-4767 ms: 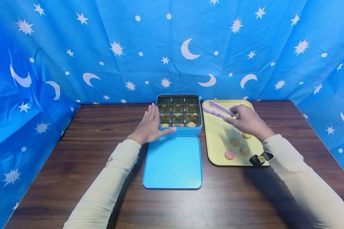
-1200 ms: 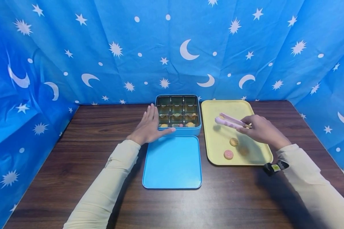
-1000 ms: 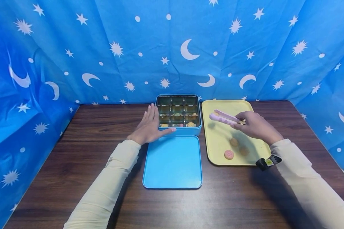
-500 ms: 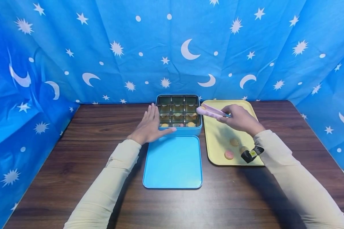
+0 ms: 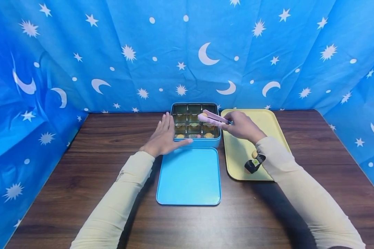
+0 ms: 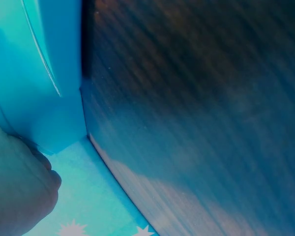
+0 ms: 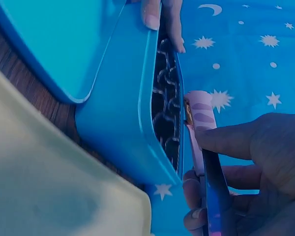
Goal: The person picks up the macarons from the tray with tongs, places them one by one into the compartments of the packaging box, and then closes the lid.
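My right hand (image 5: 243,127) grips pink tongs (image 5: 216,119), whose tips pinch a small round golden cookie (image 5: 204,114). The tongs hang above the right half of a blue tin (image 5: 202,143) with a clear divided insert. Several cookies sit in the tin's front compartments, among them a yellow one (image 5: 209,135); others are hard to make out. Along the tin's left side lies my left hand (image 5: 163,136), fingers straight, thumb stretched over the front rim. The right wrist view shows the cookie edge (image 7: 189,113) between the tong tips (image 7: 202,105).
A blue lid (image 5: 189,176) lies flat in front of the tin. To the right is a yellow tray (image 5: 237,152) with a cookie (image 5: 254,154) partly behind the wrist camera (image 5: 255,164). A blue star-patterned curtain (image 5: 137,76) hangs behind the wooden table (image 5: 96,145).
My right hand has carried the tongs, with the cookie in their tips, leftward from over the tray to above the tin. The left hand has stayed at the tin's side.
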Demonstrator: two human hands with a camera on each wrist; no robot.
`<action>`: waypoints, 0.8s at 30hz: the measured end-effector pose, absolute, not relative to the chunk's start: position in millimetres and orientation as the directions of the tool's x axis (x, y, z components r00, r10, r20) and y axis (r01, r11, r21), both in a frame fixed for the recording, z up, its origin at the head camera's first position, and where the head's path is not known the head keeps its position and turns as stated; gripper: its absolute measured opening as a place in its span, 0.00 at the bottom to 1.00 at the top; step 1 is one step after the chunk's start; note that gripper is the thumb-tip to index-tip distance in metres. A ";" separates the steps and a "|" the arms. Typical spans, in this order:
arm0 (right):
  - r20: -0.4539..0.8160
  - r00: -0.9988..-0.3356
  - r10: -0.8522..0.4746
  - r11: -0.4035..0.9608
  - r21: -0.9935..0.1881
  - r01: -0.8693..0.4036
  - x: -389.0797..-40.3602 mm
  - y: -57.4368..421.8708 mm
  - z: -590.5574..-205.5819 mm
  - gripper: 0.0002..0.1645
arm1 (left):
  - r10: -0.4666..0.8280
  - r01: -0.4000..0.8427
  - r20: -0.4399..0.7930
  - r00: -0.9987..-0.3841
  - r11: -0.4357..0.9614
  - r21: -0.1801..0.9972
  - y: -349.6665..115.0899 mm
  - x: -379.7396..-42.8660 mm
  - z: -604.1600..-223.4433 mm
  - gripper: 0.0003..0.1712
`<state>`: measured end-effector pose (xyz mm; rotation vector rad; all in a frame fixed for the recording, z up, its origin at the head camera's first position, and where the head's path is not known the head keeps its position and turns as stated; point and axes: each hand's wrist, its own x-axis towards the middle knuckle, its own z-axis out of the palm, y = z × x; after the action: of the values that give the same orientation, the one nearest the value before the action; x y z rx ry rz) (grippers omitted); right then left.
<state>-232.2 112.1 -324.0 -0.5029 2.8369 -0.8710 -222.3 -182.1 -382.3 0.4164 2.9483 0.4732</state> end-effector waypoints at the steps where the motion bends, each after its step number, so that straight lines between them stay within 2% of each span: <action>1: -0.021 -0.935 -0.355 0.776 -0.565 -0.282 -232.5 109.1 -324.2 0.18 | 0.287 0.246 -0.083 -0.954 0.913 0.326 -182.3 -223.0 -383.6 0.74; 16: -0.058 -0.933 -0.354 0.771 -0.584 -0.256 -236.5 68.6 -328.6 0.20 | 0.287 0.248 -0.076 -0.955 0.912 0.327 -182.6 -224.4 -385.2 0.74; 24: -0.060 -0.932 -0.357 0.754 -0.607 -0.250 -236.1 57.1 -330.1 0.16 | 0.289 0.251 -0.072 -0.955 0.912 0.324 -184.6 -226.5 -389.1 0.74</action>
<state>-236.1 57.1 -330.1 -0.4849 2.7786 -0.9251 -226.5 -184.6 -389.1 0.4187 2.9555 0.4780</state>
